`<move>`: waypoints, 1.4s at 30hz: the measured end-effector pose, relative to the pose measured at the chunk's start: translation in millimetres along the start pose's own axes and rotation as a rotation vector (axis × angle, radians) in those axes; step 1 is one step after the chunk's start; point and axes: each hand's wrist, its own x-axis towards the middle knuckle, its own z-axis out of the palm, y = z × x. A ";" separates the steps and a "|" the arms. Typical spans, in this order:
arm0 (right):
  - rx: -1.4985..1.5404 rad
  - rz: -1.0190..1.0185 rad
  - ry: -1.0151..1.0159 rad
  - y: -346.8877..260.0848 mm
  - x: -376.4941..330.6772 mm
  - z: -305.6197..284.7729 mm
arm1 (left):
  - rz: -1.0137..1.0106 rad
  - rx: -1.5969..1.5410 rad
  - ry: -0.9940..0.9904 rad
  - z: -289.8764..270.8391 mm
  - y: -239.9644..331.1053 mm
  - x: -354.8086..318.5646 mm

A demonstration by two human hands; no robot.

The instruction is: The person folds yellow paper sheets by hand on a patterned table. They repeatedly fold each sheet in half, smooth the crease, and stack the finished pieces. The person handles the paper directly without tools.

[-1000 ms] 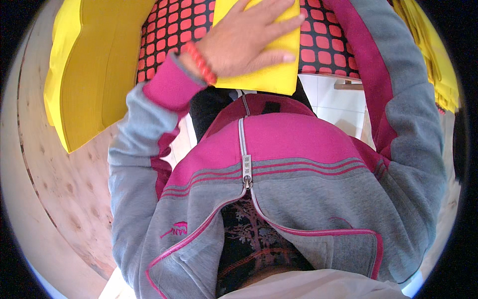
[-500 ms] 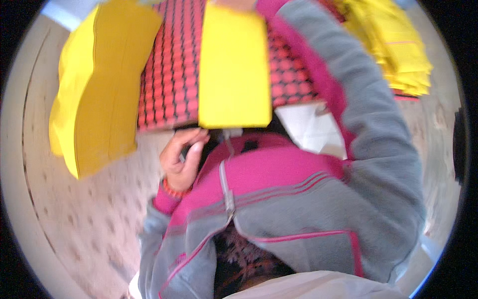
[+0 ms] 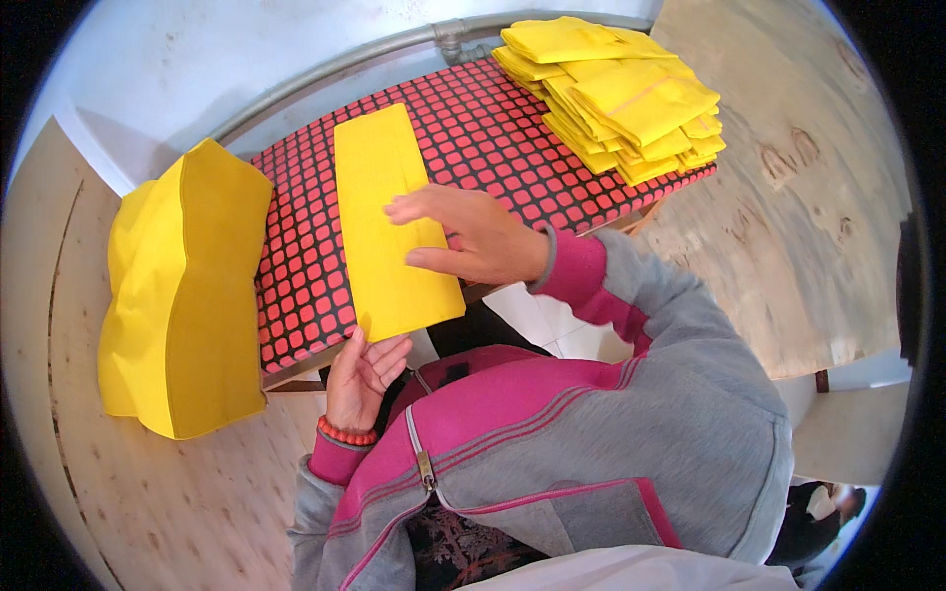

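Observation:
A folded yellow cloth piece [image 3: 379, 187] lies lengthwise on the red-and-black checked table cover [image 3: 305, 236], its near end reaching the table's front edge. Over its middle is my right hand [image 3: 473, 236], thumb and fingers spread apart, holding nothing; whether the fingertips touch the cloth I cannot tell. My left hand [image 3: 365, 379] is palm up at the near left corner of the cloth. Its thumb meets that corner, and the other fingers are stretched out just below the front edge.
Folded yellow cloth pieces [image 3: 631, 98] are stacked at the table's far right. Larger yellow cloth [image 3: 187, 295] hangs over the left end. A pipe [image 3: 365, 59] runs along the white wall behind. To the right stands a wooden board surface [image 3: 788, 217].
My right hand has come back from the far end of the cloth to its middle. The cloth now lies slanted, and my left hand has opened at its near corner. The view has shifted.

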 end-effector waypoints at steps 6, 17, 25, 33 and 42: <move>0.346 0.499 0.281 -36.4 -62.8 -10.6 | -0.006 -0.070 0.011 16.8 1.8 5.5; -0.626 0.220 0.333 -34.1 -116.7 -93.5 | -0.035 -0.078 -0.014 19.0 -0.6 13.4; -1.216 0.288 0.331 -14.6 -112.0 -210.7 | -0.032 -0.099 -0.043 15.3 -0.1 13.2; -1.266 0.261 0.215 13.4 -104.3 -205.2 | -0.024 -0.104 -0.028 12.0 -2.6 13.8; -1.121 0.261 0.161 20.2 -86.0 -220.4 | -0.018 -0.102 -0.003 14.3 -4.4 14.3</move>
